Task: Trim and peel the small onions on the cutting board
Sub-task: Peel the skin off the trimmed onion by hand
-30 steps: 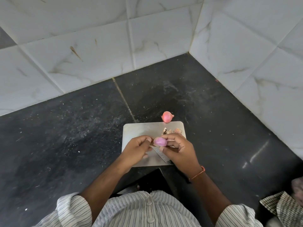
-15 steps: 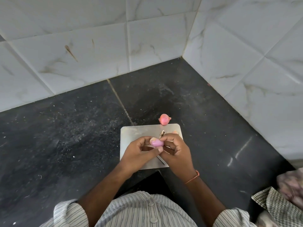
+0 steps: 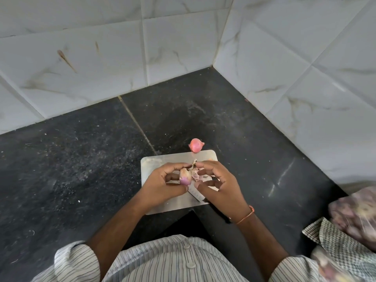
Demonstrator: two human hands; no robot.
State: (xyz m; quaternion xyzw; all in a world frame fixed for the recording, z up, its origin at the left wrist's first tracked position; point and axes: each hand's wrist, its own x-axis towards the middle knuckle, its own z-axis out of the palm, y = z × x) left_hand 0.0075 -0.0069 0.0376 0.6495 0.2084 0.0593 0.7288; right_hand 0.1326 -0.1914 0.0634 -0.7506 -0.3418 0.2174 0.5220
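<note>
Above the steel cutting board [image 3: 154,162] my left hand [image 3: 162,186] holds a small purple onion [image 3: 184,177] between thumb and fingers. My right hand [image 3: 218,185] pinches a strip of loose papery skin [image 3: 195,170] that hangs off the onion's top. A knife blade [image 3: 195,195] lies on the board under my right palm, its handle running toward my wrist. A second, unpeeled pink onion [image 3: 196,145] sits on the black counter just past the board's far edge.
White tiled walls [image 3: 284,68] meet in a corner behind the board. The black counter [image 3: 71,159] stretches to the left. A checked cloth [image 3: 333,241] and a bag of onions [image 3: 358,214] lie at the right edge.
The onion has turned in my left hand, and my right hand now pulls a piece of skin up off it. The knife lies lower under my right palm.
</note>
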